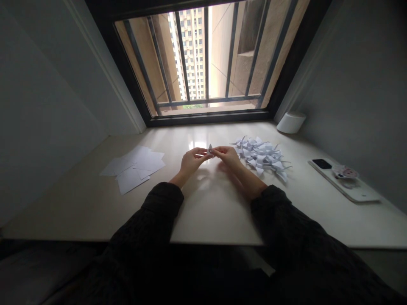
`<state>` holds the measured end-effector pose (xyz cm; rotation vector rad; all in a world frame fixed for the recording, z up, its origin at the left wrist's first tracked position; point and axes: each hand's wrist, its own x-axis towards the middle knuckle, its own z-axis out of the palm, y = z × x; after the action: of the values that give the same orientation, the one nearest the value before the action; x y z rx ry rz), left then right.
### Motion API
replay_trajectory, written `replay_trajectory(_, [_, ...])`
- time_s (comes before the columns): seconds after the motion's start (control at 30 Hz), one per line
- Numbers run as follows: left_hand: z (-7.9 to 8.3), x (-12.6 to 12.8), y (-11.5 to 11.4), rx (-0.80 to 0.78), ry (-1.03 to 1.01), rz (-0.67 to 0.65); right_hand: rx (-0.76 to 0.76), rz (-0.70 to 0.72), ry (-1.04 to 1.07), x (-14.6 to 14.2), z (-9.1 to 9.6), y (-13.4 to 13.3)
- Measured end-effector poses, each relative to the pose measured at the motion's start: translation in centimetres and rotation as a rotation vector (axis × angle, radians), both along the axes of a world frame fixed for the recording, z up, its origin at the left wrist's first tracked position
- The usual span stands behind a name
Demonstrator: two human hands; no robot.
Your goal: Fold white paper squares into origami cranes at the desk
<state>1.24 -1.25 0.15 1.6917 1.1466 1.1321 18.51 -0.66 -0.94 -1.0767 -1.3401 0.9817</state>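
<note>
A small piece of folded white paper [210,149] with a pointed tip stands up between my fingers, above the middle of the pale sill. My left hand [192,162] pinches it from the left, and my right hand [227,155] grips it from the right. Its lower part is hidden by the fingertips. Just beyond my right hand lies a heap of folded paper cranes [259,154], white with thin points sticking out. Flat white paper sheets [136,165] overlap in a loose pile to the left.
A white phone [359,191] with a decorated grip on its back lies at the right. A white cylindrical object [290,123] sits in the far right corner. Behind the sill [95,216] is a dark-framed window [210,118] with bars outside; walls close in both sides.
</note>
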Motion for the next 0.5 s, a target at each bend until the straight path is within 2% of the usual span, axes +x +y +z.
replay_trajectory(0.2, [0.51, -0.06, 0.36, 0.019, -0.165, 0.102, -0.008, 0.042, -0.058, -0.32, -0.2, -0.34])
replay_trajectory(0.5, [0.08, 0.04, 0.69, 0.062, -0.159, 0.113, -0.019, 0.079, -0.024, -0.92, -0.19, -0.8])
